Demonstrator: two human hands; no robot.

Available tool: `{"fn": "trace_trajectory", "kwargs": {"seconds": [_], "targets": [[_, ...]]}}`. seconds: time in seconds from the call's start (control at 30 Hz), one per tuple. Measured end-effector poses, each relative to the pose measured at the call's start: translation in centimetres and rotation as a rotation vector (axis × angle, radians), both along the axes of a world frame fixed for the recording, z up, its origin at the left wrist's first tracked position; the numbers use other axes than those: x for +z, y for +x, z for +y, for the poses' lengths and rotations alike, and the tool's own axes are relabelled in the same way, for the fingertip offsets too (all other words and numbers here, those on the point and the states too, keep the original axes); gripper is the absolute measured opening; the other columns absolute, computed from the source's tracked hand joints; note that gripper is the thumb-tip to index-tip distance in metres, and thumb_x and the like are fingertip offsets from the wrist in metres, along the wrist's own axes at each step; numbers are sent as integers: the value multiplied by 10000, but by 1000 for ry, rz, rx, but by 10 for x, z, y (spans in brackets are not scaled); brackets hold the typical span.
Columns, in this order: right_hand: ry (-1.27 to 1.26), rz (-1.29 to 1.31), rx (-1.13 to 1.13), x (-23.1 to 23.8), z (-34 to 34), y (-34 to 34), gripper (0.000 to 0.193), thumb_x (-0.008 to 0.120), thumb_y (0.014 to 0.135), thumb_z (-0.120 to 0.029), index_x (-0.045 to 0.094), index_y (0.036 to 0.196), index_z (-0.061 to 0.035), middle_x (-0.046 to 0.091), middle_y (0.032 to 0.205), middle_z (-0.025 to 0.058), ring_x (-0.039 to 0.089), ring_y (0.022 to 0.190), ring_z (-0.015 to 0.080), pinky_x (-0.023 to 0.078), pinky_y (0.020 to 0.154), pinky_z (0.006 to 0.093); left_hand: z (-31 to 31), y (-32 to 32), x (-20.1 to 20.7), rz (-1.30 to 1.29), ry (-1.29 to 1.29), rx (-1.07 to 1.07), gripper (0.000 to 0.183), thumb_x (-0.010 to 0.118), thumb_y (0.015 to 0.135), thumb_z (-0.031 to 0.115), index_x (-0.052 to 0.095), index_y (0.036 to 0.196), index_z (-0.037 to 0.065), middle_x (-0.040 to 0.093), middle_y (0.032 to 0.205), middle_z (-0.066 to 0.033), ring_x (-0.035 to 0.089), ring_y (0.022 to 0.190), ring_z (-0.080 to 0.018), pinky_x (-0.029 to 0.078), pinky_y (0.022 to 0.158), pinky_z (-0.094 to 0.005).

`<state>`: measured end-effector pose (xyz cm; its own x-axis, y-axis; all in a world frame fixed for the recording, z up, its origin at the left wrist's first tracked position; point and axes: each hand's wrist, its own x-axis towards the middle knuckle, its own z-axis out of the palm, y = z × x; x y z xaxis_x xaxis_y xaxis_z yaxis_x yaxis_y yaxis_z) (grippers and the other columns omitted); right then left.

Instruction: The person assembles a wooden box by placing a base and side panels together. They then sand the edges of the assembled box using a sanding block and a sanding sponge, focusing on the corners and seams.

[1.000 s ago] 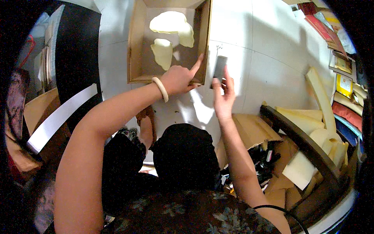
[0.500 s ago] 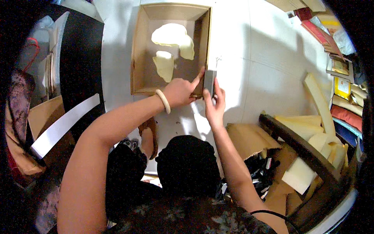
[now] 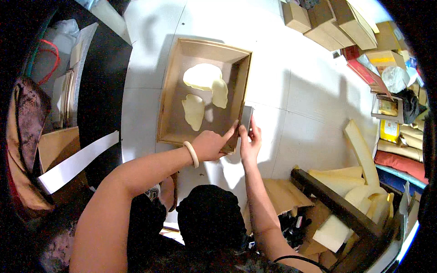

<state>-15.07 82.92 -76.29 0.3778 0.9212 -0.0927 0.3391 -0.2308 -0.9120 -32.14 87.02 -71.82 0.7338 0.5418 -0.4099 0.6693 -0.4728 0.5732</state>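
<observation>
An open brown cardboard box (image 3: pixel 165 104) lies on the pale floor in front of me. Inside it are flat, irregular cream-yellow pieces (image 3: pixel 194 111), which look like foam. My left hand (image 3: pixel 211 144), with a cream bangle at its wrist, grips the box's near right corner, its index finger stretched along the right wall. A dark grey block (image 3: pixel 246 116) with straight edges stands against the outside of that wall. My right hand (image 3: pixel 250 143) has it pinched between thumb and fingers at its near end. The fingertips of my left hand are partly hidden by the box corner.
Yellow foam strips (image 3: pixel 360 150) and a dark bar (image 3: pixel 334 200) lie at the right, beside a torn cardboard flap (image 3: pixel 282 193). Several cartons (image 3: pixel 327 22) stand at the far right. A black panel (image 3: pixel 102 77) and a white strip (image 3: pixel 79 159) are at the left.
The view has shifted, so the box and both hands appear lower and the box slightly turned. More cartons show at the far right. Both hands keep much the same hold.
</observation>
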Motion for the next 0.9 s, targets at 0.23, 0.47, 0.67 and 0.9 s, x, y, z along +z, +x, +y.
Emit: {"fn": "trace_trajectory", "kwargs": {"seconds": [0.23, 0.47, 0.67, 0.9], "targets": [[218, 32, -75, 4, 202, 35, 538, 717, 813, -253, 560, 1305, -104, 568, 915, 124, 534, 873, 200, 436, 838, 312, -1, 11, 3, -17, -8, -34, 1082, 691, 789, 380, -92, 1484, 102, 644, 717, -217, 625, 607, -410, 525, 583, -491], [117, -77, -27, 2, 76, 2, 517, 694, 820, -113, 549, 1315, -94, 611, 1033, 133, 554, 962, 207, 445, 904, 339, -7, 1, -3, -28, 26, -5, 1032, 661, 810, 377, -52, 1487, 62, 644, 681, -186, 625, 592, -378, 510, 572, -461], [158, 114, -109, 20, 186, 24, 544, 702, 827, -232, 539, 1314, -54, 595, 907, 80, 537, 882, 143, 440, 835, 311, 2, 11, 8, -30, 9, -45, 1058, 675, 799, 380, -66, 1481, 57, 641, 689, -200, 628, 602, -389, 514, 572, -474], [197, -120, -47, 0, 120, 8, 513, 712, 806, -204, 578, 1289, -95, 537, 980, 131, 530, 894, 216, 448, 844, 364, -3, 1, 5, -32, 38, -34, 1017, 644, 835, 400, -49, 1482, 34, 623, 625, -166, 606, 546, -350, 495, 532, -434]]}}
